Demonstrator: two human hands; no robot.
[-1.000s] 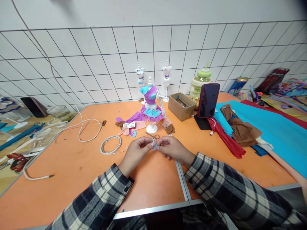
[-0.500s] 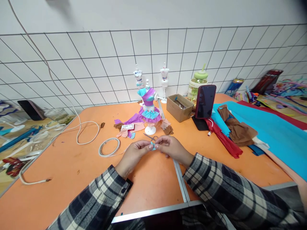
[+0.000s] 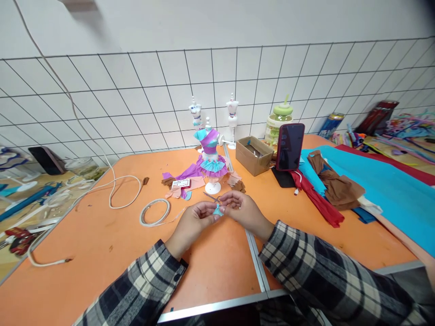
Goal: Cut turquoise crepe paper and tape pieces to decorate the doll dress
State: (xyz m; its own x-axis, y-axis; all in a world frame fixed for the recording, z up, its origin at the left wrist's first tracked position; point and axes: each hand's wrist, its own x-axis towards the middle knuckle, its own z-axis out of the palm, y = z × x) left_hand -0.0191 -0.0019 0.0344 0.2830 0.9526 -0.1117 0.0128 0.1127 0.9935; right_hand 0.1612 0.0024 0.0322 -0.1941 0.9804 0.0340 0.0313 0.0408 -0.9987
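A small light-blue piece of crepe paper (image 3: 218, 211), gathered at its top and fanning out below, is pinched between both hands. My left hand (image 3: 195, 222) grips it from the left and my right hand (image 3: 245, 212) from the right, fingertips close together. Just beyond them lies a pair of scissors (image 3: 211, 197), its handles partly hidden by my right hand. Behind stands a mini dress form (image 3: 213, 156) in a purple and blue top and ruffled skirt. To the left of my left hand rests a roll of white tape (image 3: 142, 213), its loose end trailing toward that hand.
Paper scraps (image 3: 186, 174) and a small labelled box (image 3: 181, 184) lie around the dress form. A cardboard box (image 3: 260, 162), a propped phone (image 3: 290, 147) and a green-lidded bottle (image 3: 278, 122) stand behind to the right. Blue paper (image 3: 380, 181) covers the right side; a white cable (image 3: 113, 181) loops left.
The blue paper has turned in the fingers and now spreads downward below the fingertips. Both hands stay in nearly the same place; the camera view has tilted slightly upward.
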